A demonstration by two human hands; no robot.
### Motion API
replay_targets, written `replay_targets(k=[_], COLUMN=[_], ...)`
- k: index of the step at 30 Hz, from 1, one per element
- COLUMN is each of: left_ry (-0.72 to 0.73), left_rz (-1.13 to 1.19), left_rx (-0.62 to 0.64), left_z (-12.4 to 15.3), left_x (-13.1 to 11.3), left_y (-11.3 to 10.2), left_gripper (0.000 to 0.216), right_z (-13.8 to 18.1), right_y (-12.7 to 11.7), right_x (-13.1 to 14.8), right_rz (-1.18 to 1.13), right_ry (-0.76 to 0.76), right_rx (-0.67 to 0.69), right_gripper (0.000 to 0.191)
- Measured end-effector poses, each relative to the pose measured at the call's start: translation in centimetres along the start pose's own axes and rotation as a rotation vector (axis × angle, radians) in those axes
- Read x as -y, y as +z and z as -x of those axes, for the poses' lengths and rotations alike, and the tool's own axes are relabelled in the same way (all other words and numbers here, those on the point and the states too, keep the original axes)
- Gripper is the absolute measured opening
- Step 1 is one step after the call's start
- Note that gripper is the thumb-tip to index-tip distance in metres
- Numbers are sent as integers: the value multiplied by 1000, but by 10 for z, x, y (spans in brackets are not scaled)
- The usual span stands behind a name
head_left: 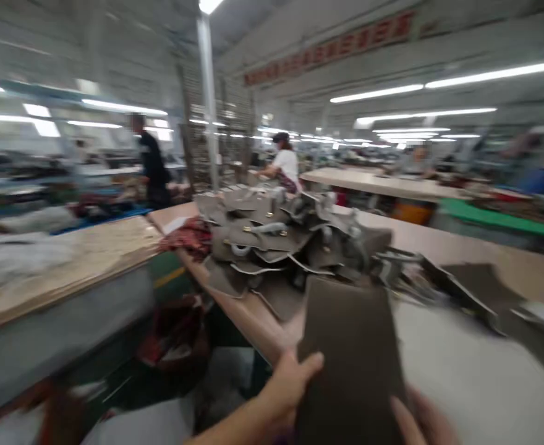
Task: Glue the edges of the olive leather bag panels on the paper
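A dark grey-brown rectangular panel (348,352) is held upright in front of me, over the near edge of the table. My left hand (293,380) grips its left edge, thumb on the near face. At the lower right, my right hand (423,414) holds the panel's other edge, blurred and partly cut off by the frame. Beyond the panel lies a heap of similar grey-brown pieces (272,232) with pale edges, light straps and small gold-coloured metal fittings. More such pieces (476,284) lie to the right.
A pale sheet (476,371) covers the table at right. Patterned red fabric (191,238) sits at the table's left corner. A reddish container (179,334) stands on the floor at left, near another worktable (81,269). People (288,161) stand farther back.
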State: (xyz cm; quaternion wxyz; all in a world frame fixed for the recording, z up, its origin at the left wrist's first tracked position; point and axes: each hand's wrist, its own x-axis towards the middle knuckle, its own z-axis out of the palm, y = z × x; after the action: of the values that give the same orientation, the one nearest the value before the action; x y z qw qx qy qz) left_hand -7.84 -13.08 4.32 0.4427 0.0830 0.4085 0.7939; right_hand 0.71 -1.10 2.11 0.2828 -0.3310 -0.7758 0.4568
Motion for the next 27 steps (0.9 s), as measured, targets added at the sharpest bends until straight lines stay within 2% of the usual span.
replay_targets(k=[1, 3, 7, 14, 17, 20, 22, 27], left_ry=[-52, -141, -287, -328, -356, -353, -323, -290], left_rz=[-16, -54, -134, -248, -285, -353, -415, -484], left_rx=[-13, -2, 0, -13, 23, 48, 47, 93], left_z=[-12, -34, -50, -57, -63, -72, -79, -93], left_x=[3, 9, 16, 27, 28, 30, 33, 36], left_y=[2, 5, 14, 23, 24, 25, 26, 28], left_gripper=[46, 50, 55, 54, 49, 45, 45, 46], right_z=[8, 19, 19, 18, 11, 5, 3, 6], right_y=[-20, -41, -45, -61, -70, -73, -76, -87], right_x=[-12, -26, -40, -44, -46, -51, -55, -57], right_rz=[-14, -115, -317, -257, -485, -851, -1014, -1028], right_ry=[51, 111, 147, 174, 275, 385, 430, 442], right_rx=[-75, -166, -209, -265, -229, -115, -27, 84], right_gripper=[48, 45, 36, 31, 27, 23, 21, 20])
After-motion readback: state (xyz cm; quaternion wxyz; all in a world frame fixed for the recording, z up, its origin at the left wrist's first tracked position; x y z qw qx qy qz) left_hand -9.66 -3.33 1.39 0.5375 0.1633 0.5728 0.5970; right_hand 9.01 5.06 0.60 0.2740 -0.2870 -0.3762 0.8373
